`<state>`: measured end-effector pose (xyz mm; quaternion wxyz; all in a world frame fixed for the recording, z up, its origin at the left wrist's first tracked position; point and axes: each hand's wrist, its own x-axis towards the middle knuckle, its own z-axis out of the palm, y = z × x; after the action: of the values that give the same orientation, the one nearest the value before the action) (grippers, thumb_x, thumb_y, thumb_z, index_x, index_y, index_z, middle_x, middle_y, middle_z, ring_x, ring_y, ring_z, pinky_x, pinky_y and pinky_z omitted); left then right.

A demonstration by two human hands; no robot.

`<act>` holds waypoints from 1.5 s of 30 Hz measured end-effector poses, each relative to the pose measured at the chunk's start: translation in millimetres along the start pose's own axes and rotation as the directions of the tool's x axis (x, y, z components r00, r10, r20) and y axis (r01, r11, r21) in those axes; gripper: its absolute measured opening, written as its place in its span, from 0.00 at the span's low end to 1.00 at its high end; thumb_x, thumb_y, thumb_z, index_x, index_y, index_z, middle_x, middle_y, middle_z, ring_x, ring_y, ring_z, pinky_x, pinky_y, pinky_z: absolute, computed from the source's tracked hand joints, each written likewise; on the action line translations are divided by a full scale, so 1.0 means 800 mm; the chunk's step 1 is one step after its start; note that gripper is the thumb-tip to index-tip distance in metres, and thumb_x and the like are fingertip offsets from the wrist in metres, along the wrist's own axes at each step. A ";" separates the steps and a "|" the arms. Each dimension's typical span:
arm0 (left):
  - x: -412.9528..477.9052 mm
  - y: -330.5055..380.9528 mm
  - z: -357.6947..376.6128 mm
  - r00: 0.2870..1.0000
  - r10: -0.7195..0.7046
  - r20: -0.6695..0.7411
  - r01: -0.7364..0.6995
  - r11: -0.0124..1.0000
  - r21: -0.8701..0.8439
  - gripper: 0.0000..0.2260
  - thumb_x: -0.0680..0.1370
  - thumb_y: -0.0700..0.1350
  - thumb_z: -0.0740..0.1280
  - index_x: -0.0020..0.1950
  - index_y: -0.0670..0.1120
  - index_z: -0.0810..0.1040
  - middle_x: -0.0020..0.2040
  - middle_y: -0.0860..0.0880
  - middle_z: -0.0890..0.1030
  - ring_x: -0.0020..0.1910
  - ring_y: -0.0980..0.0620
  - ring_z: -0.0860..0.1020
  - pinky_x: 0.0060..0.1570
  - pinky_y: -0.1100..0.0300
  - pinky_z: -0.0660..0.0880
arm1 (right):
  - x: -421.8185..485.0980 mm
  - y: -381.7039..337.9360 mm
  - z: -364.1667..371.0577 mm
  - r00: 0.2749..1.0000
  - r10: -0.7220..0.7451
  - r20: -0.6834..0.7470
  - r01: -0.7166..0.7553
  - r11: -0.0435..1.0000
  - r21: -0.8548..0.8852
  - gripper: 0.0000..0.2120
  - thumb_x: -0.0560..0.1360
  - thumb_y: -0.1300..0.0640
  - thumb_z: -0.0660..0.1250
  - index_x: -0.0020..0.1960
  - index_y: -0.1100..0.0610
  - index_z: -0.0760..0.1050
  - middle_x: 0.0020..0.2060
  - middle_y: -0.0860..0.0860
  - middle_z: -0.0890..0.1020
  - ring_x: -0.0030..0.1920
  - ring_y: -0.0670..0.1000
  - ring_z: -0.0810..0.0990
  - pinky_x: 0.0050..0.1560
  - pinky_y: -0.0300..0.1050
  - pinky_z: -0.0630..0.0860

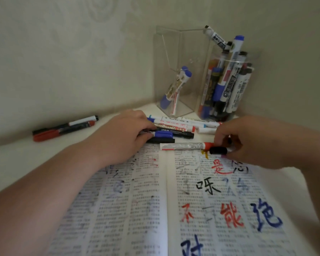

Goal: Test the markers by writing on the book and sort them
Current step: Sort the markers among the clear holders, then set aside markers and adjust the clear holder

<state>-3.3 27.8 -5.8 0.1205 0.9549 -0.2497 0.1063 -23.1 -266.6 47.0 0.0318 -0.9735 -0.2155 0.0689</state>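
An open printed book [155, 200] lies in front of me, its right page covered in red, black and blue test characters. My left hand [122, 137] rests on the book's top left corner, fingers touching a pile of markers [174, 129] just beyond the book. My right hand [248, 139] pinches a black-capped marker [218, 150] at the top of the right page. A white marker with a red end [185, 146] lies flat right beside it, along the book's top edge.
Two clear holders stand in the wall corner: a square one [175, 74] with few markers and a round one [227, 85] packed with several. Two markers, red and black-capped [63, 127], lie apart at the left by the wall. The desk is white.
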 end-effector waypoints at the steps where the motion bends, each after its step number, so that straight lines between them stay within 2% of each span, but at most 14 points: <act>1: 0.001 0.001 0.001 1.000 -0.011 0.023 0.011 1.000 0.009 0.14 0.82 0.54 0.63 0.65 0.54 0.79 0.54 0.55 0.75 0.55 0.53 0.71 0.57 0.58 0.66 | 0.001 -0.001 0.000 1.000 -0.006 -0.011 0.006 1.000 -0.001 0.10 0.74 0.49 0.75 0.46 0.37 0.75 0.40 0.38 0.75 0.37 0.38 0.74 0.34 0.26 0.68; 4: 0.002 0.005 0.004 0.996 -0.045 0.070 0.043 0.999 0.034 0.16 0.80 0.58 0.61 0.65 0.55 0.78 0.52 0.56 0.72 0.55 0.52 0.69 0.60 0.51 0.67 | 0.002 -0.002 0.001 0.997 -0.022 -0.077 0.025 0.999 0.039 0.10 0.72 0.48 0.77 0.45 0.40 0.76 0.39 0.39 0.75 0.38 0.39 0.75 0.35 0.29 0.69; 10: -0.005 0.012 0.003 0.998 -0.051 0.049 0.054 0.996 -0.067 0.10 0.80 0.54 0.67 0.60 0.57 0.72 0.49 0.61 0.70 0.48 0.61 0.63 0.53 0.60 0.58 | 0.009 -0.008 0.016 0.932 -0.129 -0.338 0.204 0.959 0.198 0.13 0.70 0.51 0.78 0.40 0.39 0.75 0.35 0.39 0.78 0.41 0.38 0.77 0.39 0.27 0.70; 13: -0.005 0.013 0.005 0.999 -0.023 0.043 0.027 0.996 -0.088 0.16 0.80 0.52 0.68 0.67 0.58 0.70 0.55 0.61 0.73 0.54 0.59 0.67 0.62 0.56 0.61 | 0.016 -0.013 0.025 0.886 -0.185 -0.425 0.292 0.935 0.202 0.09 0.71 0.53 0.77 0.43 0.43 0.79 0.34 0.38 0.77 0.39 0.39 0.76 0.38 0.29 0.70; 18: -0.002 0.004 0.005 0.984 0.066 -0.166 -0.068 0.998 -0.007 0.15 0.77 0.60 0.66 0.61 0.58 0.82 0.51 0.57 0.75 0.52 0.55 0.69 0.54 0.51 0.64 | 0.027 -0.022 0.041 0.832 -0.209 -0.514 0.371 0.899 0.233 0.06 0.73 0.52 0.75 0.49 0.48 0.82 0.37 0.40 0.78 0.37 0.43 0.76 0.37 0.41 0.71; 22: -0.004 0.014 -0.012 0.898 0.036 -0.439 -0.118 0.980 -0.161 0.09 0.76 0.55 0.72 0.55 0.56 0.83 0.44 0.55 0.71 0.44 0.57 0.69 0.47 0.60 0.68 | 0.032 -0.031 0.046 0.800 -0.174 -0.574 0.375 0.892 0.252 0.08 0.73 0.48 0.72 0.52 0.48 0.82 0.38 0.40 0.78 0.36 0.47 0.76 0.36 0.38 0.71; 24: -0.011 0.026 -0.020 0.844 -0.050 -0.534 -0.201 0.893 -0.403 0.05 0.77 0.48 0.72 0.52 0.52 0.80 0.41 0.53 0.75 0.38 0.56 0.73 0.42 0.63 0.71 | 0.033 -0.034 0.049 0.786 -0.156 -0.599 0.380 0.885 0.269 0.13 0.73 0.45 0.71 0.56 0.47 0.80 0.40 0.40 0.79 0.36 0.47 0.77 0.37 0.41 0.73; 28: -0.020 0.034 -0.027 0.873 -0.191 -0.449 -0.332 0.441 -0.833 0.05 0.78 0.38 0.70 0.50 0.39 0.75 0.39 0.46 0.80 0.34 0.44 0.81 0.40 0.54 0.79 | 0.032 -0.040 0.046 0.812 -0.038 -0.583 0.343 0.839 0.423 0.27 0.69 0.35 0.72 0.65 0.37 0.70 0.51 0.39 0.78 0.49 0.45 0.79 0.43 0.41 0.76; 31: -0.023 0.035 -0.028 0.938 -0.177 -0.297 -0.255 0.228 -0.940 0.07 0.74 0.35 0.74 0.48 0.44 0.80 0.40 0.42 0.84 0.37 0.39 0.84 0.43 0.49 0.82 | 0.026 -0.044 0.040 0.852 -0.027 -0.523 0.434 0.595 0.676 0.24 0.68 0.41 0.74 0.63 0.43 0.75 0.48 0.47 0.83 0.42 0.50 0.82 0.40 0.52 0.80; 33: -0.027 0.039 -0.023 0.968 -0.143 -0.207 -0.161 0.281 -0.946 0.07 0.73 0.36 0.75 0.46 0.45 0.82 0.40 0.43 0.86 0.38 0.41 0.86 0.43 0.53 0.82 | 0.022 -0.045 0.036 0.868 -0.035 -0.496 0.472 0.375 0.798 0.16 0.69 0.49 0.75 0.57 0.46 0.81 0.38 0.53 0.84 0.33 0.53 0.80 0.32 0.51 0.78; 36: -0.029 0.045 -0.014 0.988 -0.037 -0.153 -0.091 0.659 -0.747 0.07 0.74 0.47 0.72 0.52 0.51 0.80 0.46 0.53 0.86 0.43 0.51 0.85 0.45 0.59 0.80 | 0.020 -0.049 0.032 0.879 0.022 -0.477 0.450 0.296 0.843 0.07 0.67 0.53 0.75 0.45 0.48 0.86 0.31 0.54 0.82 0.28 0.51 0.76 0.29 0.43 0.73; 38: -0.026 0.046 -0.012 0.989 0.069 -0.131 -0.131 0.823 -0.552 0.08 0.81 0.48 0.67 0.59 0.55 0.77 0.50 0.56 0.83 0.49 0.53 0.81 0.49 0.60 0.76 | 0.018 -0.053 0.032 0.873 0.028 -0.487 0.463 0.266 0.845 0.07 0.67 0.55 0.75 0.45 0.49 0.86 0.30 0.55 0.82 0.28 0.51 0.77 0.28 0.42 0.74; 41: -0.022 0.047 -0.012 0.989 0.121 -0.085 -0.147 0.853 -0.501 0.10 0.84 0.50 0.60 0.65 0.54 0.74 0.50 0.58 0.79 0.50 0.55 0.77 0.49 0.61 0.73 | 0.015 -0.059 0.031 0.868 0.009 -0.497 0.480 0.243 0.843 0.09 0.69 0.58 0.73 0.49 0.55 0.83 0.32 0.53 0.83 0.29 0.49 0.79 0.29 0.38 0.75; 45: -0.025 0.055 -0.007 0.982 0.157 -0.104 -0.188 0.857 -0.480 0.06 0.83 0.55 0.57 0.59 0.63 0.69 0.43 0.59 0.77 0.41 0.55 0.77 0.39 0.61 0.72 | 0.014 -0.063 0.034 0.873 -0.080 -0.481 0.484 0.252 0.838 0.10 0.71 0.59 0.71 0.52 0.59 0.82 0.35 0.52 0.85 0.31 0.44 0.80 0.31 0.35 0.75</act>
<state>-43.2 1.2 2.1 0.3547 0.8637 -0.3493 0.0796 -38.0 -215.3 23.5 0.6427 -0.7055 -0.2987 0.0046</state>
